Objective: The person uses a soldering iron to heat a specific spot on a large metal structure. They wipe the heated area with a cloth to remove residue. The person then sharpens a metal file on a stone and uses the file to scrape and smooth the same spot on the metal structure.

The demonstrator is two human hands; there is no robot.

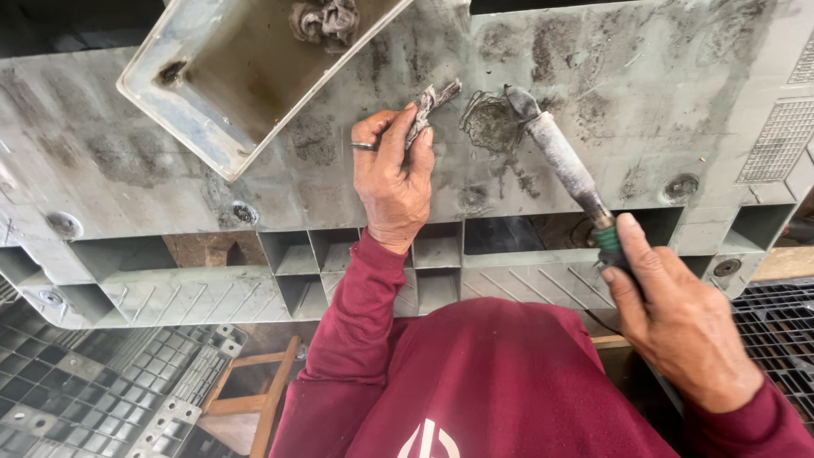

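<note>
The left hand [392, 174] pinches a grey plastic strip [431, 103]; the right hand [678, 326] grips a soldering tool [560, 157] on the grey pallet [661, 93].

Tray [182, 93] and grille [776, 140] — both cut by frame edges

No packages, labels, signs, screens.

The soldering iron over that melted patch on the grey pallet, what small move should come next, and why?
Probably lower the strip's end onto the melted patch. The soldering iron in the right hand has its tip at the patch edge, while the left hand pinches a grey plastic strip just short of it.
</note>
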